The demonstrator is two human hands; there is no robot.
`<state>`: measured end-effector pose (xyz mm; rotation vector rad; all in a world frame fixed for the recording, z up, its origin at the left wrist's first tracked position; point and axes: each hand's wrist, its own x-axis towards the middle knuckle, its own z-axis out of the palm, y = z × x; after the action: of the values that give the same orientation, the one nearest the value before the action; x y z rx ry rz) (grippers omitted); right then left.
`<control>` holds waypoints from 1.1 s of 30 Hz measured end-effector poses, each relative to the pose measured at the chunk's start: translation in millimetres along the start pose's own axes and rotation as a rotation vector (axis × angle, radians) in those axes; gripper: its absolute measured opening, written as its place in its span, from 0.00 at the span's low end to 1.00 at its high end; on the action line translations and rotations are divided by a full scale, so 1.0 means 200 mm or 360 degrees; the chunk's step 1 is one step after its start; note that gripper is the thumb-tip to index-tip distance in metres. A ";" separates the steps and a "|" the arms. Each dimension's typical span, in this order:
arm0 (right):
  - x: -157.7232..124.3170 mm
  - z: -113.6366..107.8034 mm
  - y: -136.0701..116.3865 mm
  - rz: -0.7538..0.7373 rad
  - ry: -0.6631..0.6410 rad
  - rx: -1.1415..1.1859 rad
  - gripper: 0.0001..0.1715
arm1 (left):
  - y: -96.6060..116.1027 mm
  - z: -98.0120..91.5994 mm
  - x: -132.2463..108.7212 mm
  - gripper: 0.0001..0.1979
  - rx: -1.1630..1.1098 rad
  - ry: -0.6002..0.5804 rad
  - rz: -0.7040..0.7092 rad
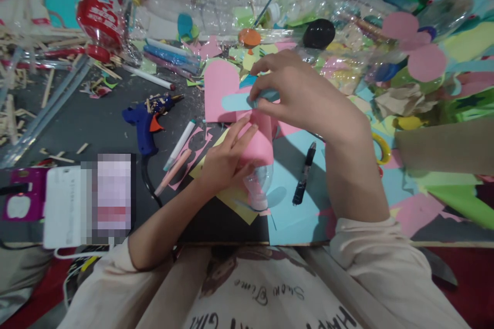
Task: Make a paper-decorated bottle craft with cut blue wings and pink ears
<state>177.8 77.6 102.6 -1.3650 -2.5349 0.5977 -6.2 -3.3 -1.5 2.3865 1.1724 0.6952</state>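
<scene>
A clear plastic bottle [258,181] wrapped in pink paper [261,144] lies in front of me, its capped neck pointing toward me. My left hand [224,159] rests over its left side, fingers curved onto the wrap and holding it. At the far end of the bottle, my right hand [285,85] pinches a light blue paper strip [235,103] with a rounded end. The strip overlaps a pink arch-shaped paper piece [221,77] beside the bottle's base. My right fingertips partly hide the strip's other end.
A blue glue gun [142,126] lies left, near a white marker [179,144]. A black pen [304,172] rests on blue paper [285,221] at right. Phones [113,190] sit at the left front. Plastic bottles and paper scraps crowd the back and right.
</scene>
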 end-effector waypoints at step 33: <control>0.00 0.00 0.14 -0.0288 0.0285 0.0547 0.16 | 0.01 -0.01 0.01 0.35 0.0044 0.0036 0.0056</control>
<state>198.4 91.7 89.9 -1.0105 -2.2517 0.7915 -5.5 -2.8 1.0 2.4335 1.1587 0.7234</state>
